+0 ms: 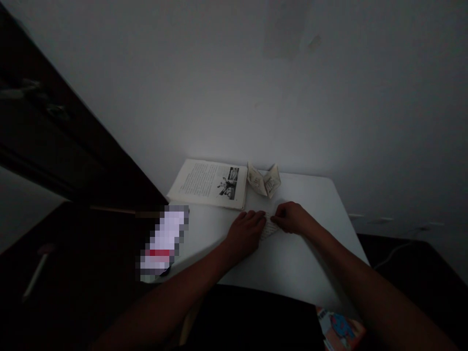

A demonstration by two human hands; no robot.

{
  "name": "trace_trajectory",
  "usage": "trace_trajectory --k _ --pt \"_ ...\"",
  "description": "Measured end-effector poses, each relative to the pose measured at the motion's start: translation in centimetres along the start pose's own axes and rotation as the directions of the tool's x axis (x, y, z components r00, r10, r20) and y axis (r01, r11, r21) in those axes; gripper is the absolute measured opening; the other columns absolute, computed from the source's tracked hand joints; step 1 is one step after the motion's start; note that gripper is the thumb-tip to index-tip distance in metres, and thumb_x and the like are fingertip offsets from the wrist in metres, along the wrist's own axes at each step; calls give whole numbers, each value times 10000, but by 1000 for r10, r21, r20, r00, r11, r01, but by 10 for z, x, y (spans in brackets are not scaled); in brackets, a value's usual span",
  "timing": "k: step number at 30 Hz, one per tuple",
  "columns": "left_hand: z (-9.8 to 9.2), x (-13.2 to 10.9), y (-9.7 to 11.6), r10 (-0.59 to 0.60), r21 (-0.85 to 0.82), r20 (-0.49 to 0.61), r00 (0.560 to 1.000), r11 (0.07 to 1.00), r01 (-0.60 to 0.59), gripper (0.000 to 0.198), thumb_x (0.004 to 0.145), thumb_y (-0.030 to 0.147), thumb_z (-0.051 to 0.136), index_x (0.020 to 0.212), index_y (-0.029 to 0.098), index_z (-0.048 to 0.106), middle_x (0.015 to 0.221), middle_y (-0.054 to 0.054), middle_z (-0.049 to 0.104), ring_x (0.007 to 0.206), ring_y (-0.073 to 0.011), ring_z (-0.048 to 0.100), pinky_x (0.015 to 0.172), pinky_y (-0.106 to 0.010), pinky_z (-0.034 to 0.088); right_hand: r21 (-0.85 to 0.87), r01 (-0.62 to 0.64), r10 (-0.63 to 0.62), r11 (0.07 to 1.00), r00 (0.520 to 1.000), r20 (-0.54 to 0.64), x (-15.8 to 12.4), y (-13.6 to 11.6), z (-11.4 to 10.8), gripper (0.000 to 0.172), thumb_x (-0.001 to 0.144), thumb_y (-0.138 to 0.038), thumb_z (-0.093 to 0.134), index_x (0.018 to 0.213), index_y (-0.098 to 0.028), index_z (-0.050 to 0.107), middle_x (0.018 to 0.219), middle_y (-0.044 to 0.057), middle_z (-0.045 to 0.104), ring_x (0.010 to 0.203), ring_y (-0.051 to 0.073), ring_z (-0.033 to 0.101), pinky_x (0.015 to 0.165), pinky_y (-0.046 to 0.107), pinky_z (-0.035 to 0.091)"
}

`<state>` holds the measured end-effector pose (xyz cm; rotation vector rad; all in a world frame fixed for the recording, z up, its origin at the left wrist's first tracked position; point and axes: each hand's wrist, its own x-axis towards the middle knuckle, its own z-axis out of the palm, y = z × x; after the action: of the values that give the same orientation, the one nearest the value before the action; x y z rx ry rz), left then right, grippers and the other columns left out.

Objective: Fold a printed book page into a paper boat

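A small folded piece of printed paper (268,230) lies on the white table, between my two hands. My left hand (245,233) rests palm down over its left part, fingers laid on the paper and the thumb out of sight. On the other side, my right hand (291,218) pinches the paper's upper right edge between thumb and fingers. Just beyond the hands stands a folded paper shape (263,181) with raised, pointed flaps, also made of printed paper.
An open book (208,185) with a black-and-white picture lies at the back left of the white table (310,190), near the wall. A blurred-out phone-like screen (164,241) is at the left edge. A colourful printed item (340,329) shows below the front right edge.
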<state>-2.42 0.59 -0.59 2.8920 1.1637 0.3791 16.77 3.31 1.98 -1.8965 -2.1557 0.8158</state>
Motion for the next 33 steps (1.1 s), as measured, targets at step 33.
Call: trace_trajectory --k 33 --pt "1 -7 -6 15 34 -67 998 999 -13 269 869 227 424 1109 210 545 1153 -73 548 967 -222 484 806 -380 372 -456 110 -169 883 982 -90 -38 -13 24 439 887 -457 387 1277 -267 453 1034 63 582 844 184 618 648 263 452"
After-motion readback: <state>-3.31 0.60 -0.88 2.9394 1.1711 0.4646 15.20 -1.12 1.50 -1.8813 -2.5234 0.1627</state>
